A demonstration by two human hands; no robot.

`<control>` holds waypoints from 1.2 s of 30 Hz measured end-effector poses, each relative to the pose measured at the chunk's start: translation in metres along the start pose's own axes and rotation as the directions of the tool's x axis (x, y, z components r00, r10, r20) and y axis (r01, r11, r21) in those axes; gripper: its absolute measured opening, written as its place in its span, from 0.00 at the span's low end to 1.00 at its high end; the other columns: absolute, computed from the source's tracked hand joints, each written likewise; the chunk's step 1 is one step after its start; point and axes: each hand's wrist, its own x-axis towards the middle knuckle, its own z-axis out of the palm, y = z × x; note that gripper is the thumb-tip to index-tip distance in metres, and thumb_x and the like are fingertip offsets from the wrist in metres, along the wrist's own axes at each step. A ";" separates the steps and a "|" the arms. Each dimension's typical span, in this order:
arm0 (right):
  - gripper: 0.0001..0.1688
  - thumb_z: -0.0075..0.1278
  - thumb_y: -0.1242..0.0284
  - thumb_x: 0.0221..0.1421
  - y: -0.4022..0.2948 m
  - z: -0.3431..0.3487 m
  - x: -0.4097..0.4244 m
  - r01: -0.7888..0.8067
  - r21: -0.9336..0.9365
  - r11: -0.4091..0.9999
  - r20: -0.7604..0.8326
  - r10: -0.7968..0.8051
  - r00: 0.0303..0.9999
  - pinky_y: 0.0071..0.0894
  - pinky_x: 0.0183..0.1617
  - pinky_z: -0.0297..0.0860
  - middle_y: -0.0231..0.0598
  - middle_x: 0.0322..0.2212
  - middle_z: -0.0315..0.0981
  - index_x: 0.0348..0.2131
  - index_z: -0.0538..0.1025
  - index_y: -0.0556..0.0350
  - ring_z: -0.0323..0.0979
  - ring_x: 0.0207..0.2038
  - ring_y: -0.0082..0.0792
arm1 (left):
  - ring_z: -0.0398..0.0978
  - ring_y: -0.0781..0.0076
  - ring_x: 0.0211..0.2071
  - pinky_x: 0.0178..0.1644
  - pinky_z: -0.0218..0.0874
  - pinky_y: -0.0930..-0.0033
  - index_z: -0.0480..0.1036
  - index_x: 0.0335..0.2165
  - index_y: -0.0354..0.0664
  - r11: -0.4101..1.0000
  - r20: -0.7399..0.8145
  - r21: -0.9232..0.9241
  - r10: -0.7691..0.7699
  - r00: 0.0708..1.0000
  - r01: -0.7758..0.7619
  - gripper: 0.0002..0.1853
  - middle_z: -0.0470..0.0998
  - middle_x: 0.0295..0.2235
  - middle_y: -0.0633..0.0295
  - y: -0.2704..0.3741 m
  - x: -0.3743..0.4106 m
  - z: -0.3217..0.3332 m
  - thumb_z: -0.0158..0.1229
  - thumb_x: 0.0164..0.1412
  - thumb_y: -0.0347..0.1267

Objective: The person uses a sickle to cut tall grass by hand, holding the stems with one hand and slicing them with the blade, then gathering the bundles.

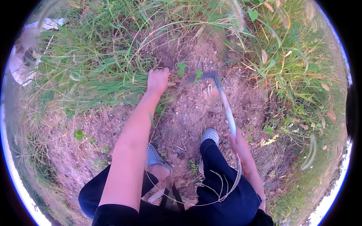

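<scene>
My left hand (158, 80) is closed around a bundle of long green grass (118, 84). The blades trail off to the left, and short stem ends show at the right of the fist. My right hand (237, 141) grips the pale handle of a sickle (224, 104), which reaches forward over bare soil. Its dark, bent blade (209, 75) points left towards the stem ends, apart from my left fist. A small green leaf partly covers the blade, and its tip is blurred. One long grass stem with thin seed spikes (220, 197) curves from beside my right hand across my lap.
Dry brown soil (186, 113) lies between my feet, in perforated grey clogs (210, 135). Tall grass (305, 70) with seed heads stands to the right, and more grass grows ahead. A whitish crumpled sheet or bag (24, 65) lies at the far left.
</scene>
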 end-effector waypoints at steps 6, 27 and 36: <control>0.25 0.39 0.69 0.63 0.048 -0.035 -0.086 -0.095 0.225 0.970 -0.167 0.135 0.977 0.26 0.16 0.59 0.33 0.16 0.63 0.57 0.56 0.56 0.61 0.13 0.22 | 0.65 0.57 0.51 0.48 0.56 0.49 0.62 0.51 0.47 0.988 0.104 -0.034 -0.143 0.984 0.148 0.33 0.65 0.51 0.51 0.017 -0.091 0.002 0.61 0.50 0.48; 0.25 0.42 0.65 0.63 0.096 -0.067 -0.050 0.112 -0.205 0.972 0.033 -0.107 0.994 0.38 0.24 0.70 0.45 0.20 0.73 0.54 0.59 0.58 0.74 0.21 0.38 | 0.75 0.47 0.32 0.36 0.66 0.50 0.70 0.32 0.39 0.957 0.375 -0.140 0.290 0.880 -0.256 0.09 0.76 0.26 0.48 -0.018 -0.108 -0.061 0.51 0.48 0.25; 0.26 0.43 0.66 0.62 0.064 -0.035 -0.029 0.086 0.108 0.990 -0.095 -0.076 0.993 0.29 0.22 0.64 0.36 0.19 0.67 0.56 0.59 0.53 0.66 0.19 0.27 | 0.74 0.47 0.34 0.40 0.65 0.49 0.71 0.40 0.40 0.962 0.398 -0.259 0.192 0.897 -0.090 0.20 0.75 0.28 0.46 0.012 -0.139 -0.069 0.51 0.44 0.24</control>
